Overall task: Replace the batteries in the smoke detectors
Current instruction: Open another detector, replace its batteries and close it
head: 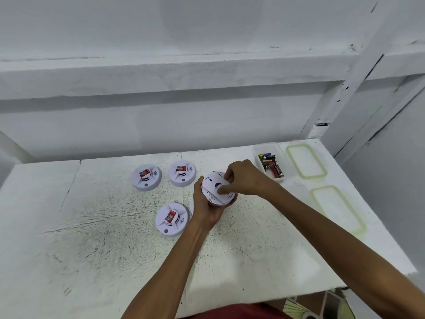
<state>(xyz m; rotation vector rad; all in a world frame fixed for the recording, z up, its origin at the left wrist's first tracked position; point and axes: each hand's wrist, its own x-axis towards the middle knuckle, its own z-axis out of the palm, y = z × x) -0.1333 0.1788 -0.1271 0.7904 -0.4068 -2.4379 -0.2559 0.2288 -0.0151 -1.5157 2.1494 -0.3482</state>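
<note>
I hold a white round smoke detector point(212, 184) above the table, its back side turned up toward me. My left hand point(205, 206) cups it from below and the left. My right hand point(241, 178) rests on top, thumb and fingertips pressing on the back cover. Three more smoke detectors lie face up on the table, each with a red label: one at the far left point(146, 177), one beside it point(182, 173), one nearer to me point(171, 219). A clear tub point(258, 148) at the back right holds several batteries point(271, 165).
Two clear lids with green rims lie on the right side of the white table point(115, 249): one point(305, 163) beside the tub, one point(339, 209) nearer. A white wall with ledges rises behind. The table's front edge is near my body.
</note>
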